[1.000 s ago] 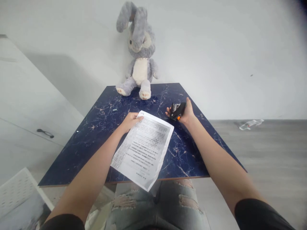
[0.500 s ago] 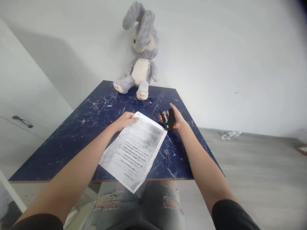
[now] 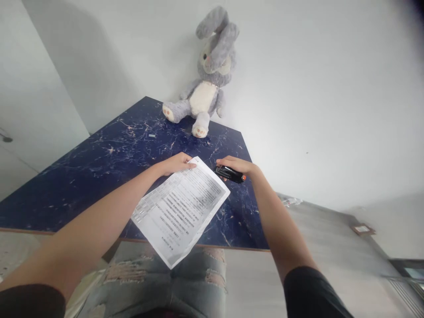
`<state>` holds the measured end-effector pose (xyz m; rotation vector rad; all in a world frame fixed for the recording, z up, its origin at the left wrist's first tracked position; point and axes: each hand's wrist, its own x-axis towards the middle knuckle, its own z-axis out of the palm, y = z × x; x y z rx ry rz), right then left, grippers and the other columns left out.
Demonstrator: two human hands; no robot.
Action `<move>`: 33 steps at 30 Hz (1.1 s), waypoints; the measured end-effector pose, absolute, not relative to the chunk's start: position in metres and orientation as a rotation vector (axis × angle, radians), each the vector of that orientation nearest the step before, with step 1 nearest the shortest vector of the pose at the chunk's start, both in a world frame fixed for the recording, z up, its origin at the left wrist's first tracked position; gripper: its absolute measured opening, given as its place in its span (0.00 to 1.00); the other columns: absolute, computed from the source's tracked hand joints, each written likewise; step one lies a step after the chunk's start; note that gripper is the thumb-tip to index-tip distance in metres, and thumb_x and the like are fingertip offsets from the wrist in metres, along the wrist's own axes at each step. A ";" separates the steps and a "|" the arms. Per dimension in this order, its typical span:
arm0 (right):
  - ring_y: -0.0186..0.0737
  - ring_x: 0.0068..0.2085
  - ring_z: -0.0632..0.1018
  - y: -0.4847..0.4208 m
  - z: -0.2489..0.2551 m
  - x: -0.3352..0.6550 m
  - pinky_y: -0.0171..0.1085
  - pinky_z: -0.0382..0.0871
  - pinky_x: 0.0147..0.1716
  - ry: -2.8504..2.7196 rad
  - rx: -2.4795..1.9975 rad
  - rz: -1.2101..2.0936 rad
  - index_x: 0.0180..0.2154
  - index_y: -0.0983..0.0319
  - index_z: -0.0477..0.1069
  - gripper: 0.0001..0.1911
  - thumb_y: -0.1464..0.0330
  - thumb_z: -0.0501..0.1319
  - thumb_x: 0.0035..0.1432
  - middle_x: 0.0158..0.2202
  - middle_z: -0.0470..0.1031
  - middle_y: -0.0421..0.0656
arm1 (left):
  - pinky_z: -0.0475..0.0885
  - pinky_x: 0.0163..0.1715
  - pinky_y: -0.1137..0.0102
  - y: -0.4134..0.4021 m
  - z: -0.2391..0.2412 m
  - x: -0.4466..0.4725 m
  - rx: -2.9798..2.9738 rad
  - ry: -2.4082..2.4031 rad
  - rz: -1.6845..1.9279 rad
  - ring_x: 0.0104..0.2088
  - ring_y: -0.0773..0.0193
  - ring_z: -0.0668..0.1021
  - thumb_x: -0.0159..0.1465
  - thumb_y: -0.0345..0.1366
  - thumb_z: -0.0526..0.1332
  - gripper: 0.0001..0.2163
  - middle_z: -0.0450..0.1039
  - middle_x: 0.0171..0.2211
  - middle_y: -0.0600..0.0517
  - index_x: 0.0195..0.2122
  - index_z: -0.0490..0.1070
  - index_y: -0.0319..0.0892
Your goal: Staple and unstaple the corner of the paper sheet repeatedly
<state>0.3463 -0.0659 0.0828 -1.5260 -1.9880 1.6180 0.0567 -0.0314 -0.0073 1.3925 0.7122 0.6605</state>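
Note:
A printed sheet of paper (image 3: 180,207) lies on the dark blue marbled table (image 3: 99,172), its near corner hanging over the table's front edge above my lap. My left hand (image 3: 175,163) pinches the sheet's far corner, fingers closed on it. My right hand (image 3: 236,165) is curled over a black stapler with an orange end (image 3: 230,174), holding it level just beside the paper's far right corner.
A grey and cream plush rabbit (image 3: 207,84) sits at the table's far edge against the white wall. A small pale scrap (image 3: 151,135) lies on the table to the left of it. A clear plastic item (image 3: 289,201) rests on the grey floor at right.
My right hand has turned the stapler from upright to level and brought it close to the paper's corner. My view has swung to the right. The left hand keeps its hold on the sheet.

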 end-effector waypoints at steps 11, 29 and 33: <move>0.35 0.23 0.72 -0.048 0.102 0.306 0.37 0.67 0.25 -2.448 -1.631 1.444 0.23 0.62 0.75 0.27 0.46 0.65 0.61 0.23 0.75 0.42 | 0.70 0.21 0.72 -0.032 -0.006 0.057 1.460 0.723 0.679 0.22 0.63 0.78 0.55 0.44 0.74 0.14 0.81 0.27 0.47 0.33 0.84 0.37; 0.56 0.49 0.79 -0.074 0.058 0.303 0.49 0.69 0.54 -2.493 -1.762 0.904 0.46 0.58 0.76 0.35 0.35 0.55 0.61 0.46 0.81 0.49 | 0.63 0.22 0.73 -0.032 -0.013 0.062 1.736 0.676 0.667 0.22 0.66 0.71 0.54 0.48 0.71 0.16 0.76 0.23 0.52 0.31 0.82 0.38; 0.55 0.51 0.77 -0.083 0.069 0.332 0.47 0.68 0.56 -2.158 -1.832 0.999 0.39 0.57 0.77 0.35 0.33 0.57 0.57 0.46 0.81 0.47 | 0.66 0.24 0.72 -0.037 -0.011 0.062 1.784 0.787 0.731 0.24 0.62 0.74 0.53 0.46 0.71 0.14 0.76 0.23 0.51 0.27 0.79 0.38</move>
